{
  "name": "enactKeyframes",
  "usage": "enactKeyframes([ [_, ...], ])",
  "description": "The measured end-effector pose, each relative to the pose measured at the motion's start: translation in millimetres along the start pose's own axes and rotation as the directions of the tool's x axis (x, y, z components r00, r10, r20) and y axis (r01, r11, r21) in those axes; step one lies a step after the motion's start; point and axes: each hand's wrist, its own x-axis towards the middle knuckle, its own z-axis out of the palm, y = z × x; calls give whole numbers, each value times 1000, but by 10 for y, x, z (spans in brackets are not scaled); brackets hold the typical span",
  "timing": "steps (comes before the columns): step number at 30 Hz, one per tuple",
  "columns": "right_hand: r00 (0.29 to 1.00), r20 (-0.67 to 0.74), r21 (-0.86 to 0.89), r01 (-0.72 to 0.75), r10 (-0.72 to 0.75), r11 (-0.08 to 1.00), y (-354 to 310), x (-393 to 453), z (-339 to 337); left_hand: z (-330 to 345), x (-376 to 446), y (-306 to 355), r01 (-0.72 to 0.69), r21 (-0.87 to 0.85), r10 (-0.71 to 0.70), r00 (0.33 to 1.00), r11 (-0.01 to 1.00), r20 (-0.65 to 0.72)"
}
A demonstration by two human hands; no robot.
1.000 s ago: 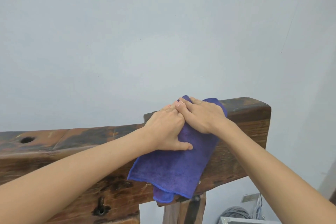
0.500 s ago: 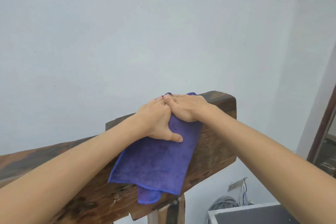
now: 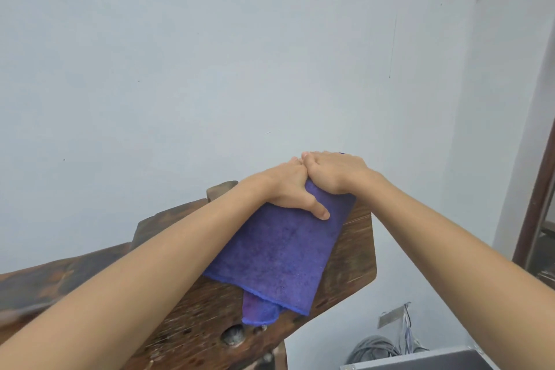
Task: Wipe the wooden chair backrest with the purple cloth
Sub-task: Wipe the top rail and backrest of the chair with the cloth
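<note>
A dark, worn wooden chair backrest (image 3: 351,261) runs from the lower left to its right end near the frame's middle. A folded purple cloth (image 3: 279,255) is draped over the top edge at that right end and hangs down the near face. My left hand (image 3: 288,189) presses on the cloth's upper part, thumb spread down over it. My right hand (image 3: 336,173) lies right beside it on top of the cloth, fingers curled over the backrest's top edge. The far side of the cloth is hidden.
A plain pale wall fills the background. A hole (image 3: 232,336) shows in the backrest's face below the cloth. Grey cables (image 3: 375,350) and a grey box (image 3: 426,360) lie on the floor at the lower right. A dark door frame (image 3: 537,198) stands at the right edge.
Both hands have slid the cloth rightward along the backrest to its right end. The view has turned right, bringing the door frame and grey box in.
</note>
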Motion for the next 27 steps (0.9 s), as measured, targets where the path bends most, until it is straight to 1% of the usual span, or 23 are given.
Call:
enactKeyframes([
  [3, 988, -151, -13, -44, 42, 999, 44, -116, 87, -2, -19, 19, -65, -6, 65, 998, 998, 6],
  [5, 959, -273, -30, -89, 78, 996, 23, -230, 189, 5, -70, 18, -105, 17, 105, 994, 994, 1],
  [7, 930, -354, -33, -119, 99, 992, -25, -331, 277, 20, -145, 2, -146, 83, 147, 989, 986, -5],
  [8, 923, -371, -41, -124, 100, 991, -53, -377, 305, 29, -189, -8, -157, 128, 159, 987, 979, -9],
  [11, 932, -350, -58, -122, 94, 991, -156, -477, 352, 66, -349, -72, -157, 261, 172, 984, 952, -35],
  [15, 948, -317, -82, -52, 24, 995, -299, -572, 381, 121, -569, -173, -109, 399, 158, 983, 911, -94],
  [19, 958, -284, -111, 16, -47, 994, -433, -607, 367, 142, -765, -238, -82, 433, 161, 976, 897, -147],
  [22, 964, -246, -127, 66, -96, 990, -590, -610, 386, 145, -916, -317, -51, 438, 135, 977, 898, -165],
  [27, 963, -199, -101, 165, -183, 981, -831, -600, 438, 134, -1163, -480, -24, 424, 116, 974, 905, -192],
])
